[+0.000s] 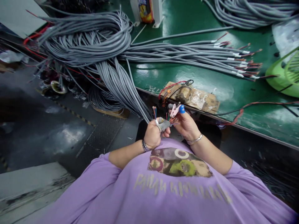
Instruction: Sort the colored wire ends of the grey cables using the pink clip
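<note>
My left hand point(153, 134) is closed around the end of a grey cable, with worn grey coverings on its thumb and a finger. Thin coloured wires point(154, 112) stick up above that hand, and more fanned wires point(172, 120) spread out between my two hands. A blue covering is on the thumb of my right hand point(187, 124), which pinches a small pale pink clip point(174, 110) beside the wire ends. The bundle of grey cables point(123, 87) runs from the upper left down to my left hand.
Coiled grey cables point(86, 43) and stripped cable ends point(243, 63) lie on the green table point(235, 93). A wooden block point(205, 101) with wires sits at its edge. A green basket point(286, 73) stands at right. More cables point(252, 14) lie at the back right.
</note>
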### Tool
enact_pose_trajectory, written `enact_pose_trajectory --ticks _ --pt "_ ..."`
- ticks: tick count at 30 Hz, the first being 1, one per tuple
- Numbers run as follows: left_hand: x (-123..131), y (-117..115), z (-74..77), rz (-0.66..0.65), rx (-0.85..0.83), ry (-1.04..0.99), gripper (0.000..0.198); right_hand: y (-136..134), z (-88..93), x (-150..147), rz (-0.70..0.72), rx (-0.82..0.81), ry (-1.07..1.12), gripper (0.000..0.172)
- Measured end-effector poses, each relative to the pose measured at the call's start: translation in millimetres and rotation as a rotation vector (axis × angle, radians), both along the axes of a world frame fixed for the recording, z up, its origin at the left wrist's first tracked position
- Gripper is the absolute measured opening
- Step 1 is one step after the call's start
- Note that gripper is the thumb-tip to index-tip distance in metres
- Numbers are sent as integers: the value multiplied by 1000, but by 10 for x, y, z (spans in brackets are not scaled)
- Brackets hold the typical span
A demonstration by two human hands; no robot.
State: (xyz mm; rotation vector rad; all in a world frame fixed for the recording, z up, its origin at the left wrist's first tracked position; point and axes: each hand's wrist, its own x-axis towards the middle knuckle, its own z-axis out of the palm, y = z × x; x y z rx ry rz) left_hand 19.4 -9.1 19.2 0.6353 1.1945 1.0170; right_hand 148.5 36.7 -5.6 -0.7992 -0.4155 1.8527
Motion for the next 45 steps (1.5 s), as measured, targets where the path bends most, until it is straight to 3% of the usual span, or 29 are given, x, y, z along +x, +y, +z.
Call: enact_pose_trajectory --ticks 5,13,19,24,34,45 --pt "-42 -48 28 44 24 -1 36 -17 7 19 13 -22 60 40" --pt "-119 -117 6 65 64 55 36 26 0 121 241 -9 -20 57" --pt "-48 -56 51 75 42 14 34 44 37 43 21 81 -94 37" --pt "-19 -23 81 49 18 -34 33 45 -28 9 -25 63 -67 44" --pt "4 24 74 45 -31 -98 33 120 -87 -28 89 -79 83 48" --pt "-24 18 4 29 -59 -65 35 144 -94 -64 -25 -109 159 38"
